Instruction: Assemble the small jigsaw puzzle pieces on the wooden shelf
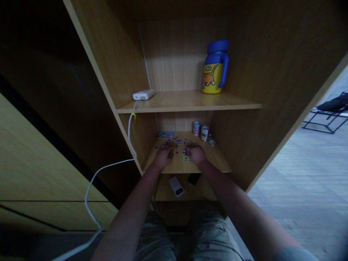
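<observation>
Small jigsaw puzzle pieces [178,141], mostly dark blue, lie scattered on the lower shelf board [174,167]. My left hand [164,156] rests among them at the left, palm down, fingers loosely bent and thumb apart, with nothing visible in it. On the right, the bent fingers of my right hand [197,153] press at a dark blue and pink puzzle piece [185,151]. Directly below that piece is a joined yellow-green puzzle section [186,158]; whether they interlock is too small to tell. A colourful picture sheet [166,135] lies at the back left.
Two printed cans [196,128] [204,133] and round metal lids [211,142] stand back right. Above, a shelf holds a blue-yellow jug [213,69] and a white power bank [143,95], its cable [108,166] hanging left. Another power bank [176,186] lies below.
</observation>
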`<state>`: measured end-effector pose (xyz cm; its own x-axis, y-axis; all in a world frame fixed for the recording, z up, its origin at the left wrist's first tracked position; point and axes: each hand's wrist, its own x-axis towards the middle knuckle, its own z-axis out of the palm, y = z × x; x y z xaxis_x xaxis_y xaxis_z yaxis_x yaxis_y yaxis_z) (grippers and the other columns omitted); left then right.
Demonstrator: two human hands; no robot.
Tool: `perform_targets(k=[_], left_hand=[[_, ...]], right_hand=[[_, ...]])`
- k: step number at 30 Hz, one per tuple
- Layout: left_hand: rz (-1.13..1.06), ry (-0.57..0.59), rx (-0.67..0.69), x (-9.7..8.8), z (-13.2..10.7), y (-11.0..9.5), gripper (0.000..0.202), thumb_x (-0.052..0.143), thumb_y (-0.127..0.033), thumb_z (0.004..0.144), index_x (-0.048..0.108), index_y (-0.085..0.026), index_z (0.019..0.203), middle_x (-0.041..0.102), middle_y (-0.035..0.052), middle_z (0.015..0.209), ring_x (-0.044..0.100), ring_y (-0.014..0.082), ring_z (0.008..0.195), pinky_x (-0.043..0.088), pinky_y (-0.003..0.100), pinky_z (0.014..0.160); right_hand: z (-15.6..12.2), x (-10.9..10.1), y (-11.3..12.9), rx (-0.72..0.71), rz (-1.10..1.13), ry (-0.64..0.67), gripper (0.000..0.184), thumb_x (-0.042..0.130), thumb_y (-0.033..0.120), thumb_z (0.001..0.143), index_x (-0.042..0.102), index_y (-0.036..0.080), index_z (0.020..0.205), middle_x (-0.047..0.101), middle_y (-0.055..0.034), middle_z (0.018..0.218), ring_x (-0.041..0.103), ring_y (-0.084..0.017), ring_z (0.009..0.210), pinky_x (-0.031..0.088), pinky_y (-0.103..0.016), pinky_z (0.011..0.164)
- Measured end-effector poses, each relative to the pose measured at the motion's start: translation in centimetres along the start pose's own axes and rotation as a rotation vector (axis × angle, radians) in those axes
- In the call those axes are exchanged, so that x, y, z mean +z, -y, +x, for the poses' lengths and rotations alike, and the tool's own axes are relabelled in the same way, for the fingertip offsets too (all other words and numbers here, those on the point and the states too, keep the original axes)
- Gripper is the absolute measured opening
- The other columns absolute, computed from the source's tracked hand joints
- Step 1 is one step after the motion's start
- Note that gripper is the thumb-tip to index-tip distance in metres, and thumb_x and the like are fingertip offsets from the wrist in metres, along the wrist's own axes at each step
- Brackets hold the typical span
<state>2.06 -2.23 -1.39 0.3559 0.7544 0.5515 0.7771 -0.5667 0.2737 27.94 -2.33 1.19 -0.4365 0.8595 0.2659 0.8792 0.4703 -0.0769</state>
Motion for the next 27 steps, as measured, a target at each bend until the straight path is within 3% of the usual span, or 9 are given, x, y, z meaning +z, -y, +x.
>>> perform_targets(k=[7, 13, 17, 22, 27], left_hand=[[-0.015, 0.119, 0.034, 0.5, 2.1, 0.8, 0.017, 0.076, -0.023, 0.097, 0.087, -0.028, 0.108, 0.082, 0.0089, 0.132, 0.07, 0.0313, 0.133, 0.051, 0.055, 0.124], [-0.06, 0.113, 0.027, 1.2, 2.7, 0.3, 0.016, 0.069, -0.022, 0.1, 0.085, -0.026, 0.098, 0.084, 0.007, 0.12, 0.074, 0.0288, 0.119, 0.054, 0.051, 0.117], [-0.008, 0.048, -0.04, 1.4, 2.0, 0.3, 0.021, 0.065, -0.018, 0.1, 0.084, -0.025, 0.102, 0.083, 0.0094, 0.117, 0.073, 0.0323, 0.118, 0.054, 0.054, 0.116], [0.019, -0.046, -0.197, 1.4, 1.4, 0.9, 0.037, 0.066, -0.002, 0.086, 0.083, -0.024, 0.11, 0.082, 0.011, 0.123, 0.072, 0.0333, 0.121, 0.058, 0.051, 0.111], [0.011, -0.221, -0.318, 1.1, 0.9, 1.8, 0.03, 0.064, -0.006, 0.085, 0.082, -0.024, 0.102, 0.082, 0.0108, 0.117, 0.074, 0.0321, 0.115, 0.061, 0.051, 0.108]], right_hand=[[0.1, 0.1, -0.2, 0.013, 0.039, -0.02, 0.032, 0.056, 0.02, 0.107, 0.088, 0.018, 0.109, 0.087, -0.0132, 0.116, 0.076, -0.027, 0.113, 0.047, -0.036, 0.114], [0.4, 0.5, -0.5, -0.029, 0.119, -0.034, 0.033, 0.055, 0.018, 0.108, 0.088, 0.019, 0.106, 0.087, -0.0104, 0.112, 0.078, -0.024, 0.108, 0.047, -0.035, 0.114], [0.5, 1.4, -1.0, -0.042, 0.18, -0.053, 0.032, 0.056, 0.019, 0.107, 0.088, 0.02, 0.102, 0.087, -0.0087, 0.112, 0.078, -0.023, 0.107, 0.049, -0.035, 0.113], [0.4, 1.9, -1.4, -0.036, 0.201, -0.058, 0.035, 0.054, 0.014, 0.105, 0.088, 0.021, 0.1, 0.087, -0.0081, 0.111, 0.077, -0.023, 0.107, 0.049, -0.034, 0.113], [0.1, 1.5, -1.3, 0.005, 0.139, -0.048, 0.035, 0.054, 0.015, 0.104, 0.088, 0.021, 0.101, 0.087, -0.0092, 0.111, 0.076, -0.025, 0.11, 0.047, -0.035, 0.116]])
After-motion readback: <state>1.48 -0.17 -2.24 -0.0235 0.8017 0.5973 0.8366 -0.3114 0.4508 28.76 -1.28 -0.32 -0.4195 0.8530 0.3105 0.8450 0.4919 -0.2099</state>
